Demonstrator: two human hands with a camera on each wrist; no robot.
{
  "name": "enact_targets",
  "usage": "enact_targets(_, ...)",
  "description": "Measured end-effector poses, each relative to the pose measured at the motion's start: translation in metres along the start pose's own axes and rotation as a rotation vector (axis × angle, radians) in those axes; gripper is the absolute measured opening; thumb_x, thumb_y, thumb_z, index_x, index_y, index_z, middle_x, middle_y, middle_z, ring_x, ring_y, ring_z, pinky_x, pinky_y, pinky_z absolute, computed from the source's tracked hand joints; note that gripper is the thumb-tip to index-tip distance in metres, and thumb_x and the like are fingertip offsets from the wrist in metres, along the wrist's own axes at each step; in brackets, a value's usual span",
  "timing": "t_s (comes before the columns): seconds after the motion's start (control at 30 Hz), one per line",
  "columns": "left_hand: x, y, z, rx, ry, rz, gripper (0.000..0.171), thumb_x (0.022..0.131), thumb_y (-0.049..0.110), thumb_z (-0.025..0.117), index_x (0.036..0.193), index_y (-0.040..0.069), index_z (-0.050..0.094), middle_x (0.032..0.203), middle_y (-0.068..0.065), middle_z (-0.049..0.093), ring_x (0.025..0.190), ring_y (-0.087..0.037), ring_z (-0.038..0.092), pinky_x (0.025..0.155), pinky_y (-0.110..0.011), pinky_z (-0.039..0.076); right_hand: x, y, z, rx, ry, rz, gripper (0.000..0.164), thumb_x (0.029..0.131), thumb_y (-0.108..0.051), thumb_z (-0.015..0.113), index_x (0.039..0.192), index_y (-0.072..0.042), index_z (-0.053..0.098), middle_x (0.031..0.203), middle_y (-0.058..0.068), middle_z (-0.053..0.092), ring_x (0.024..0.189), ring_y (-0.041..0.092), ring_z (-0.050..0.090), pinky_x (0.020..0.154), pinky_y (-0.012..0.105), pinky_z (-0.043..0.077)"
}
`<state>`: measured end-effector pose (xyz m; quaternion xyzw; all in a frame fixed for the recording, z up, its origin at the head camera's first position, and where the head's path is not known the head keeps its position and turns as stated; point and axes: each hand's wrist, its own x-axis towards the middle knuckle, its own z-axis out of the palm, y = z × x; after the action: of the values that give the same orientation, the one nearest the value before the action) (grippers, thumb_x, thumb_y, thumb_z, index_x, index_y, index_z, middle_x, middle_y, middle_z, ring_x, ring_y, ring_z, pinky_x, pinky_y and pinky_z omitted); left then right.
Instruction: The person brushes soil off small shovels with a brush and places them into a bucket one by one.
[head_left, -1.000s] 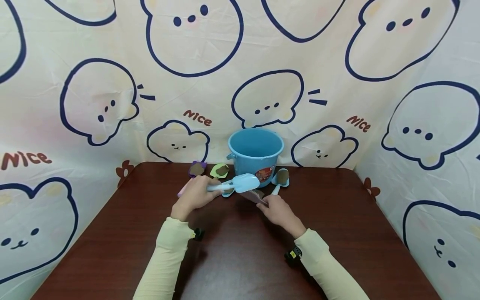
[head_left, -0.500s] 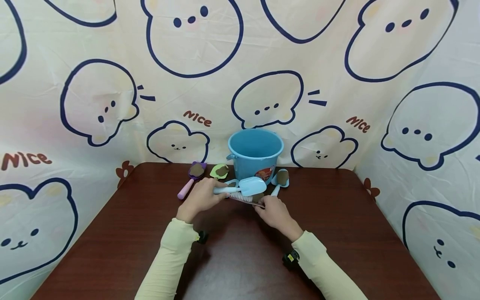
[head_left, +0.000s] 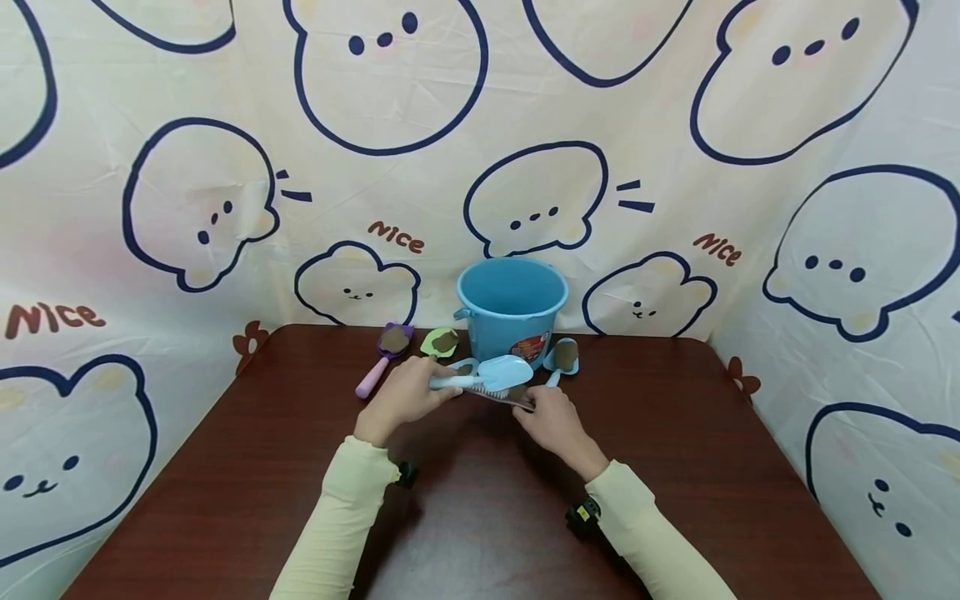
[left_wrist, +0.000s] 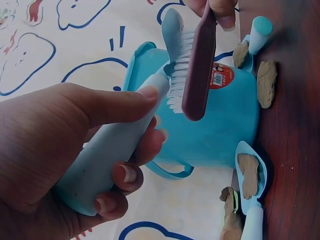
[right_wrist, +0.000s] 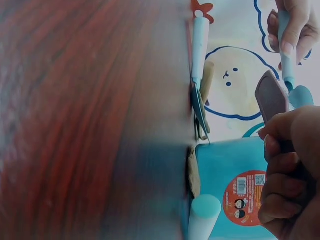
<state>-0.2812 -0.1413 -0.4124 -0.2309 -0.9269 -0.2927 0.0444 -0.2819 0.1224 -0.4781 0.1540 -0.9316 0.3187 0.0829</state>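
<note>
My left hand [head_left: 408, 396] grips the handle of a light blue toy shovel [head_left: 506, 372], its blade pointing right. My right hand [head_left: 553, 421] holds a brush [left_wrist: 201, 70] with a purplish-brown back and white bristles. In the left wrist view the bristles face the shovel and meet it near the neck and blade. Behind both hands stands a blue bucket [head_left: 498, 329] with a red label. Seen from the right wrist, the brush back [right_wrist: 271, 97] sticks out beyond my curled fingers, which hide its handle.
Around the bucket lie a purple scoop [head_left: 393, 339], a green scoop [head_left: 439, 342] and a blue shovel [head_left: 562, 357], each bearing a brown lump. Another loaded blue shovel [left_wrist: 253, 175] and a loose brown lump [left_wrist: 266, 84] sit near its base. A printed cloth [head_left: 360, 192] hangs behind.
The left hand and shovel have shifted right and slightly down. The brush has turned, its head coming left beneath the shovel with bristles facing it. The purple scoop's handle is now uncovered.
</note>
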Motion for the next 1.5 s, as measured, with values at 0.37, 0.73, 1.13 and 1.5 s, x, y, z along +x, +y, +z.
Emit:
enact_targets(0.37,-0.001,-0.002,-0.001,-0.009,-0.046,0.003,0.018,0.088,0.02,0.081,0.102,0.008,0.08,0.082,0.001,0.072,0.065,-0.013,0.056,0.06,-0.026,0.052,0.002,0.008,-0.005,0.002,0.032,0.002,0.017,0.089,-0.015,0.076,0.075,-0.009,0.069,0.056,-0.003,0.054,0.05,0.013,0.049,0.045,0.029,0.039)
enact_targets(0.73,-0.001,0.0,-0.003,-0.047,-0.102,-0.036,0.009,0.088,0.014,0.079,0.095,0.008,0.08,0.066,0.003,0.063,0.055,-0.013,0.051,0.053,-0.028,0.05,0.005,0.013,-0.009,-0.019,0.029,0.007,0.014,0.089,-0.015,0.078,0.077,-0.008,0.073,0.056,-0.004,0.055,0.051,0.014,0.05,0.046,0.029,0.04)
enact_targets(1.13,-0.003,-0.004,-0.004,-0.032,-0.099,-0.032,0.012,0.09,0.013,0.078,0.096,0.002,0.078,0.09,-0.006,0.06,0.075,-0.017,0.053,0.063,-0.027,0.049,0.005,0.018,-0.016,-0.056,0.065,0.031,0.015,0.087,-0.016,0.079,0.075,-0.011,0.074,0.058,-0.003,0.058,0.054,0.014,0.05,0.045,0.029,0.04)
enact_targets(1.5,-0.003,-0.006,-0.007,-0.034,-0.092,-0.018,0.017,0.09,0.016,0.078,0.101,0.003,0.08,0.089,-0.003,0.062,0.076,-0.016,0.052,0.064,-0.027,0.048,0.008,0.025,-0.025,-0.036,0.086,0.085,0.013,0.087,-0.019,0.078,0.078,-0.011,0.075,0.064,-0.001,0.063,0.056,0.016,0.052,0.047,0.031,0.042)
